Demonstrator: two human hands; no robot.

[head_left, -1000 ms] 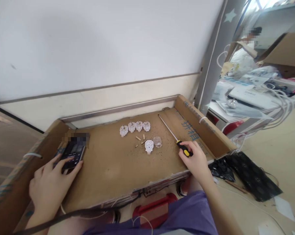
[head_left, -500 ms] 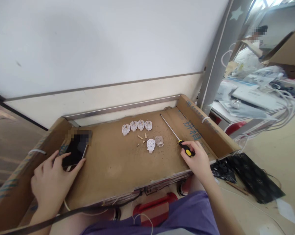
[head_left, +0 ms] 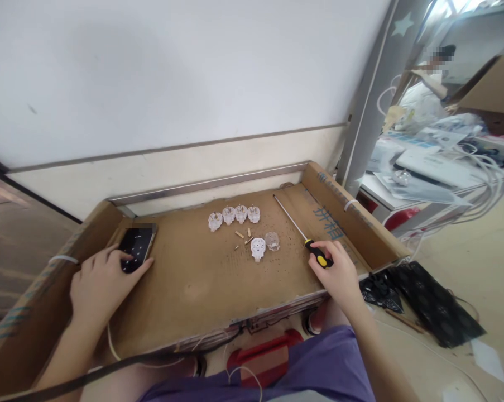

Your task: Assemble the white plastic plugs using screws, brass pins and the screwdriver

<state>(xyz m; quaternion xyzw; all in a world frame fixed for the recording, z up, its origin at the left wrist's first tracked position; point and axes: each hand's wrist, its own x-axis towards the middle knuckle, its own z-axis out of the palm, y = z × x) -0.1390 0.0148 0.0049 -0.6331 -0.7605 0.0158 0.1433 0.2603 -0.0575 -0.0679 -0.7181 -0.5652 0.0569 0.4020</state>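
Cardboard [head_left: 185, 268] underneath, right grip [head_left: 339, 272] clasps screwdriver [head_left: 312, 248] (left grip [head_left: 103, 282], spread open, touches phone [head_left: 139, 243]).

A screwdriver [head_left: 313, 249], plug parts [head_left: 258, 249] — it's a workshop.

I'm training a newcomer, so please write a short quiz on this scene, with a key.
1. Count: how many pale pieces with metal pins form the back row?
2. True or false: the left hand is on the screwdriver.
3. Fill in, as the person sees it: the clear disc lies to the ___ of the separate white piece.

Key: 1. Four. 2. False; the right hand is on the screwdriver. 3. Right.
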